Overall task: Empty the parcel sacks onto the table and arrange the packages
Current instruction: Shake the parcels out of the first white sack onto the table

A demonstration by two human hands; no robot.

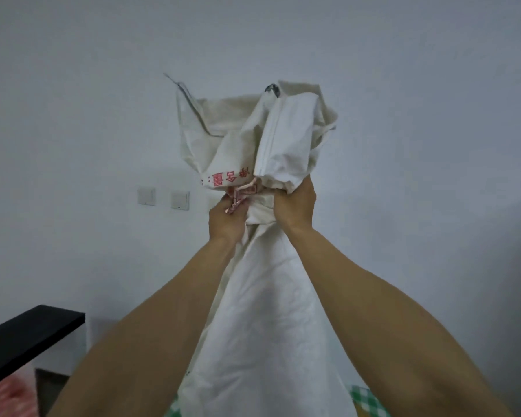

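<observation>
A white woven parcel sack (pixel 265 320) with red printed characters hangs in front of me, raised high against the wall. My left hand (pixel 227 216) grips its bunched neck where a pink-and-white tie cord (pixel 238 201) is knotted. My right hand (pixel 295 206) clutches the same neck just to the right. Above both hands the sack's loose cloth (pixel 253 130) flops and fans out. The sack's lower end runs out of frame at the bottom. No packages are visible.
A pale wall with two light switches (pixel 163 197) fills the background. A black shelf or tabletop edge (pixel 27 332) juts in at lower left, with pink patterned material (pixel 6 398) below it. A green-and-white checked cloth (pixel 363 400) shows at the bottom right.
</observation>
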